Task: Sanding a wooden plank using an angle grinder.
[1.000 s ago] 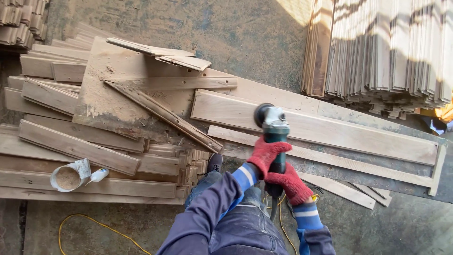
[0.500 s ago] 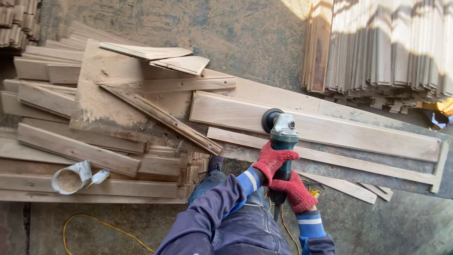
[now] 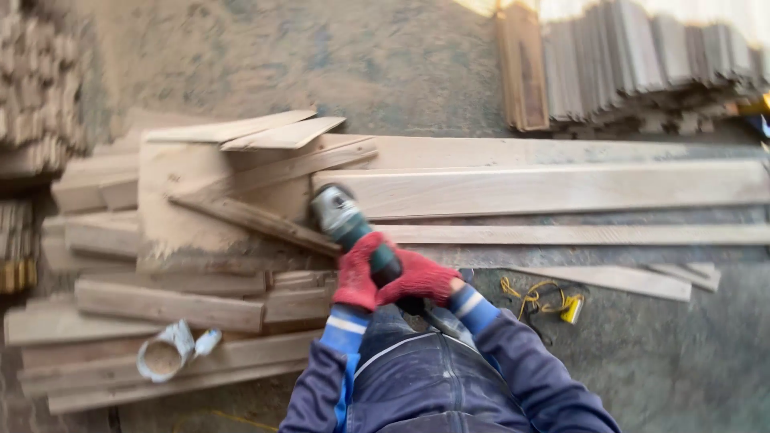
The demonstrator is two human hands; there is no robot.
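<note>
Both my hands wear red gloves and grip a green angle grinder (image 3: 345,218). My left hand (image 3: 356,271) holds the body near the front, and my right hand (image 3: 419,277) holds the rear of it. The grinder's silver head and disc sit at the left end of a long pale wooden plank (image 3: 561,188) that lies across the floor. The disc itself is blurred. A thin wooden strip (image 3: 609,234) lies parallel just in front of the plank.
A pile of rough boards (image 3: 168,305) lies to the left, with a sawdust-covered board (image 3: 208,192) on top. A white container of sawdust (image 3: 163,354) rests on it. Stacked planks (image 3: 634,64) stand at the back right. A yellow cord (image 3: 545,301) lies on the floor.
The grinder and both hands have moved left along the plank to its left end. The view has swung and is blurred.
</note>
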